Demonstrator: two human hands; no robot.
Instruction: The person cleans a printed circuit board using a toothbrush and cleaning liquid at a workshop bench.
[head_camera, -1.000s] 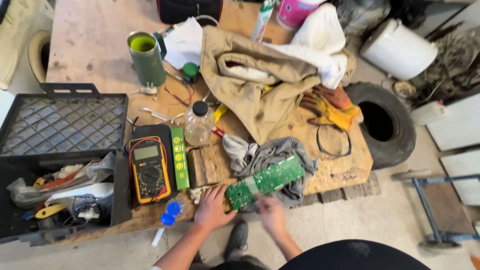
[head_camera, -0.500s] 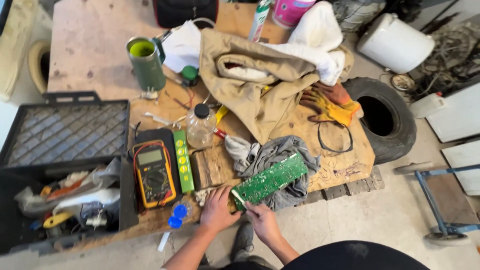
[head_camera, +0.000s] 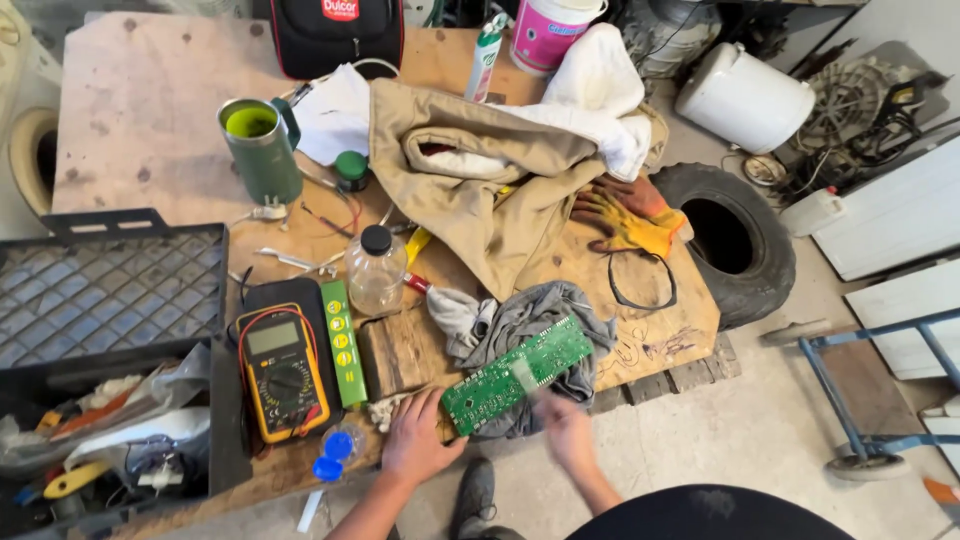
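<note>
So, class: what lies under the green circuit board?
The green circuit board rests on a crumpled grey cloth spread over the wooden table. Whatever sits beneath that cloth is covered.

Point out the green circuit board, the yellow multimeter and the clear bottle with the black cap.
green circuit board (head_camera: 520, 375), head view, middle of its top face.
yellow multimeter (head_camera: 282, 378), head view, on its dial.
clear bottle (head_camera: 376, 280), head view, on its glass body below the cap.

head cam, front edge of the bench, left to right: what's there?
Black toolbox → yellow multimeter → green strip → left hand → green circuit board → right hand, blurred → grey rag → tyre on the floor → blue trolley frame.
</note>
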